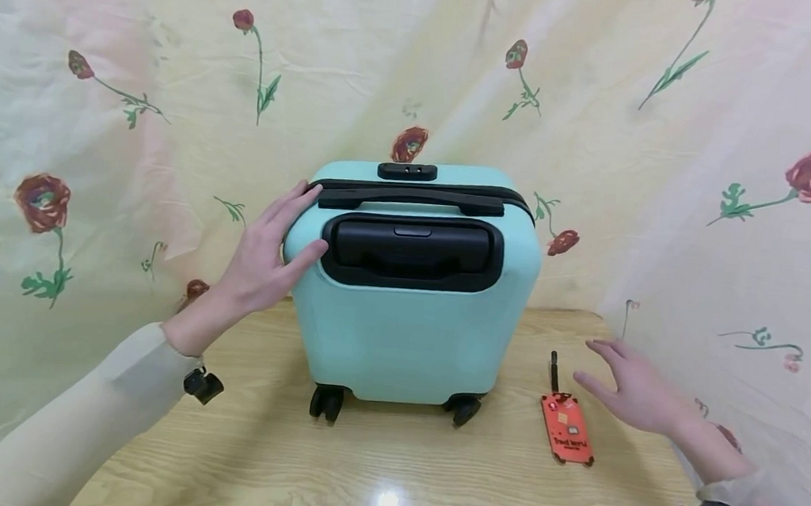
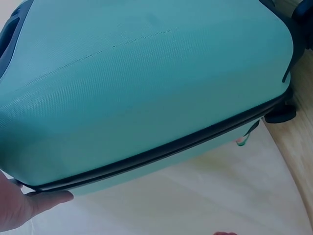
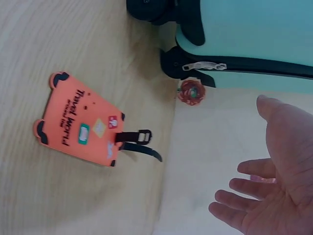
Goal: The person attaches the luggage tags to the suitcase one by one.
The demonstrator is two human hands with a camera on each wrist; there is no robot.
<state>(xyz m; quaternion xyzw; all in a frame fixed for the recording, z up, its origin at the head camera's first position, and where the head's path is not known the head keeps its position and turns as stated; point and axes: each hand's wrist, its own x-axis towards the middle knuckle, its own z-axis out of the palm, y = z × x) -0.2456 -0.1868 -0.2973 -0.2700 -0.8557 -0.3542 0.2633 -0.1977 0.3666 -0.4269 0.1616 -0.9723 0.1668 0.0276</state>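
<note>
Steadying the upright mint-green suitcase on the table looks like the current step.
Left hand rests unclenched on its upper left corner; right hand, relaxed and empty, is near the orange luggage tag, probably needing a lower, pinching reach next.

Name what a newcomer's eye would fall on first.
Probably the mint case, standing upright at the centre of the head view. Next, the orange tag, lying on the wooden surface to the case's right. Then the flowered cloth hanging behind.
</note>
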